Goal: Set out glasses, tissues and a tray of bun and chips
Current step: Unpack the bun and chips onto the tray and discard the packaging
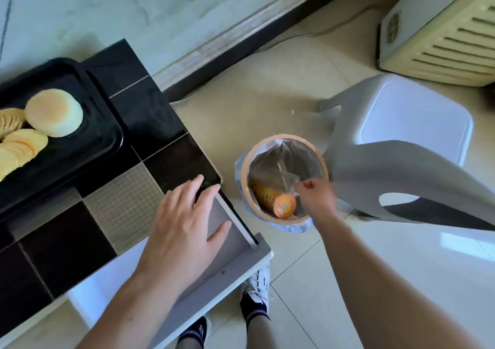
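Observation:
A black tray (104, 134) sits at the left on the black tiled table (150, 118). On it lie a pale round bun (55, 112) and a fan of yellow chips (18, 145). My left hand (184, 222) rests flat, fingers spread, on the table's right corner. My right hand (317, 197) hovers over the rim of a small lined waste bin (245, 171) on the floor, fingers curled around a bit of clear wrapper (288, 177). An orange chip can (278, 201) lies inside the bin. No glasses or tissues are in view.
A grey plastic stool (401, 123) stands right of the bin, and a second grey stool (401, 177) lies partly over it. A cream appliance with vents (442, 40) is at the top right. My feet (254, 292) stand by the table's white edge.

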